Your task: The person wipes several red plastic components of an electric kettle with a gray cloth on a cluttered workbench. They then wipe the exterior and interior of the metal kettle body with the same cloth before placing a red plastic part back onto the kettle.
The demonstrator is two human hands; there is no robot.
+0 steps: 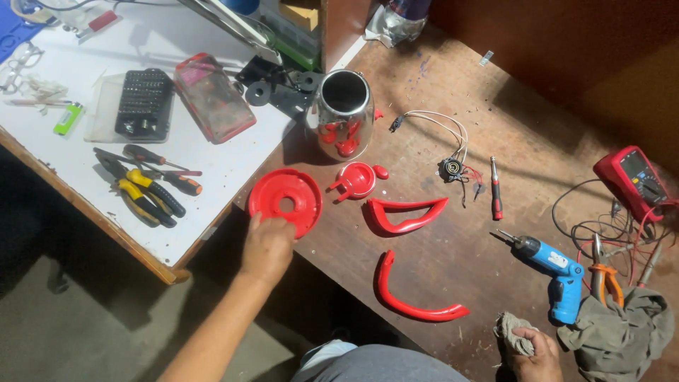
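Note:
My left hand (267, 244) reaches to the near edge of a round red plastic base plate (286, 198) and touches its rim. My right hand (532, 350) is closed on a small grey rag (511, 331) at the wooden bench's front edge. Behind the plate stands a shiny steel kettle body (342, 113). A red lid (356, 179) lies beside the plate. Two curved red handle pieces lie to the right: one looped (405, 214), one a long arc (411, 297).
A blue cordless screwdriver (555, 272), orange pliers (605, 277) and a grey cloth (622, 329) lie near my right hand. A red multimeter (633, 180) with leads sits far right. A red screwdriver (496, 189) and wired connector (450, 168) lie mid-bench. Pliers (145, 194) and a bit set (143, 102) rest on the white table (212, 163).

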